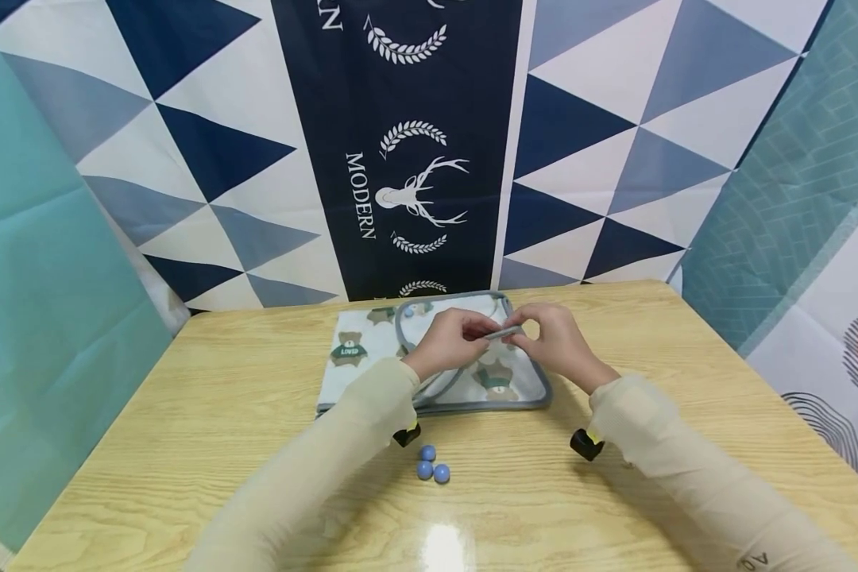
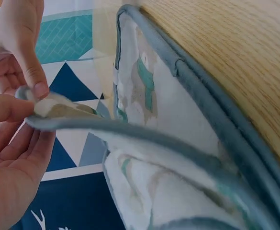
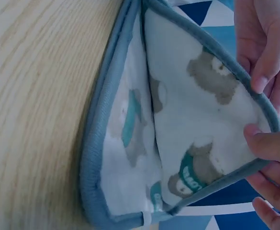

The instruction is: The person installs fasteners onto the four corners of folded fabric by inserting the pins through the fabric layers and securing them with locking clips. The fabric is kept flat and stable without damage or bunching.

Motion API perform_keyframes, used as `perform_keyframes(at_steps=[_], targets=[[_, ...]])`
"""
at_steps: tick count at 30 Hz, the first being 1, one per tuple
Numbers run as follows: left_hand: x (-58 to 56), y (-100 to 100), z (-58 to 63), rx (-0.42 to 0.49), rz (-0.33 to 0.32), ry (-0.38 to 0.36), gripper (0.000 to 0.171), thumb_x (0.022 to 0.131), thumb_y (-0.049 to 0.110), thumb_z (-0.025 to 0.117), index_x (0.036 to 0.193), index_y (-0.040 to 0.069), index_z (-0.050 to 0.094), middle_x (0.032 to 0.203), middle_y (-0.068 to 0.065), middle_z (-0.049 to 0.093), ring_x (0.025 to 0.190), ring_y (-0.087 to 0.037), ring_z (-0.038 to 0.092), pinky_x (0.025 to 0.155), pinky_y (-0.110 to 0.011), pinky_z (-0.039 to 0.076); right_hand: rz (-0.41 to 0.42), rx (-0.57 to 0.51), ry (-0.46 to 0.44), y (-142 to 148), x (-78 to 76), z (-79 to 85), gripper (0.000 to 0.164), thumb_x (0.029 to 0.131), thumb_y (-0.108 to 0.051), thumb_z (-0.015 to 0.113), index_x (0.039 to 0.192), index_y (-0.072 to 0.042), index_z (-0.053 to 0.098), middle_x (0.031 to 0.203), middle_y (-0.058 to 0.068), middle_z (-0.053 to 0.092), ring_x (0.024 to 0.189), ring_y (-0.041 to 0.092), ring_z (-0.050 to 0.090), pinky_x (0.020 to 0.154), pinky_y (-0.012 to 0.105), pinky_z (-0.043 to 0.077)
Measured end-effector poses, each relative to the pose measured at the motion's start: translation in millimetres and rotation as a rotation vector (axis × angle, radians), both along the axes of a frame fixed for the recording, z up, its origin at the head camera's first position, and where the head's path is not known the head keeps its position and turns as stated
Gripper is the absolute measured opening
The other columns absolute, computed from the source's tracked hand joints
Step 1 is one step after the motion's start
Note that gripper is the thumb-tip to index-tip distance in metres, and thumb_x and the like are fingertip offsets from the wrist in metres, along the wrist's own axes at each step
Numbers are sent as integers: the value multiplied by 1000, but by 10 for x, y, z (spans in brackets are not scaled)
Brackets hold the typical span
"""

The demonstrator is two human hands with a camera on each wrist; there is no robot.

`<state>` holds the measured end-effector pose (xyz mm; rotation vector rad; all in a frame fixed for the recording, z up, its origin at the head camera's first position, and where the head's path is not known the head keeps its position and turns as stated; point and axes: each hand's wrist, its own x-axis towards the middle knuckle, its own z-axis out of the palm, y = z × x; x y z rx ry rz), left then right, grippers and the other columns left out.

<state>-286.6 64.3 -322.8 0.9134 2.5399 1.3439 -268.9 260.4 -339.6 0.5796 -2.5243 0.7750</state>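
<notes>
A white cloth [image 1: 439, 391] with a blue-grey trim and brown bears in green shirts lies folded in layers at the back of the table. My left hand [image 1: 452, 340] pinches the trimmed edge of a raised flap between thumb and fingers. Close beside it, my right hand [image 1: 552, 340] pinches the same flap near its corner. In the right wrist view the lifted flap [image 3: 197, 120] stands up from the layer under it, its bear-printed face showing. The left wrist view shows the flap's trim [image 2: 130, 128] running away from the left fingertips [image 2: 20, 109].
Three small blue balls [image 1: 425, 470] sit together on the wooden table [image 1: 222, 445], in front of the cloth. A patterned curtain [image 1: 429, 159] with triangles and a deer head hangs behind the table. Dark wrist cameras [image 1: 586, 445] hang below both sleeves.
</notes>
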Motion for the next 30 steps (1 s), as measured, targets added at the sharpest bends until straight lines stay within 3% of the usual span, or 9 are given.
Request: perform_keyframes(at_steps=[4,8,11,15,19,23,27,30], targets=[[72,-112,-18,-18,5,26,22,89,2,60,108,2,70,105,-12,73,97,-20,70,82,-19,55,-11,-9,-24,29,11,-30,6,77,-8,78,82,-10,75,83,5,75,82,23,68,76,39,53],[242,-299,-56,-147,-14,138,21,90,4,60,108,2,70,107,-11,73,99,-21,69,88,-28,55,-25,-18,2,62,15,-54,8,76,-9,80,80,-12,74,78,3,74,76,18,67,67,28,48],[413,-470,-113,-266,-89,208,19,89,6,62,106,2,71,104,-10,73,95,-19,68,86,-30,56,-21,-19,7,78,14,-66,8,75,-10,80,79,-13,74,76,1,74,75,15,66,64,25,46],[609,-652,-188,-403,-202,228,11,86,10,67,94,5,74,89,-5,74,79,-11,65,73,-21,54,-2,-19,-2,89,2,-81,7,77,-9,79,79,-13,74,75,1,74,74,15,66,62,25,46],[740,-739,-236,-494,-227,194,5,85,13,70,82,11,74,78,2,72,68,-2,59,64,-14,48,-7,-27,13,87,0,-63,7,77,-7,78,80,-13,74,76,1,74,74,16,66,61,24,45],[808,-757,-292,-526,-218,132,8,85,15,72,77,13,73,71,5,69,61,3,52,58,-12,45,-17,-31,35,96,-1,-66,8,77,-6,78,80,-13,74,77,1,74,74,17,67,62,23,45],[804,-795,-335,-465,-222,69,8,85,12,72,77,13,73,73,4,70,63,4,55,60,-12,47,-7,-31,34,91,-1,-85,9,76,-5,78,81,-12,74,78,2,74,76,17,67,66,25,48],[738,-841,-352,-381,-219,4,6,86,10,70,81,11,73,77,1,72,69,1,60,65,-14,50,9,-34,33,84,-3,-103,10,75,-4,79,81,-11,74,80,2,74,75,15,66,66,25,49]])
